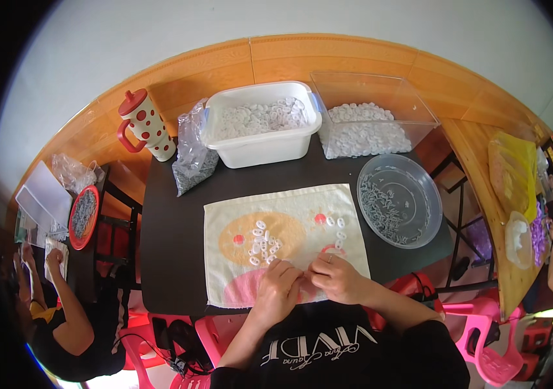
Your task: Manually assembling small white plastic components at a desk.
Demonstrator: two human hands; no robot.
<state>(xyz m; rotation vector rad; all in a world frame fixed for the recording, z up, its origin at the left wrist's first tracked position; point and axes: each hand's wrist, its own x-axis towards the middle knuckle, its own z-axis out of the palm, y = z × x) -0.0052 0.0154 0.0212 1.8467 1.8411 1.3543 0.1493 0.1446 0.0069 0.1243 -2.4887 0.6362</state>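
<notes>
- Evidently, I am working with small white oval plastic pieces (264, 245), lying in a loose heap on a cream cloth towel with orange and pink patches (215, 217), just beyond the fingers; a few more lie near the towel's right side.
- My left hand (280, 285) is curled, its fingertips drawn in toward the right hand (331, 277), which is curled the same way. The 2 hands nearly meet over the towel's near part, but I cannot tell whether either pinches a piece, since the fingers hide the spot.
- I judge each piece very light and fairly stiff, probably smooth enough to skid out of a hard squeeze.
- For a hold, I would take 1 piece by its outer rim between thumb and forefinger, keeping the middle free; the soft towel should stop it sliding.
- Small dark grey pieces (378, 206) sit in a round clear plastic basin (427, 214) to the right. They look thin, so I would lift 1 by its end; whether they bend or snap, I cannot tell.
</notes>
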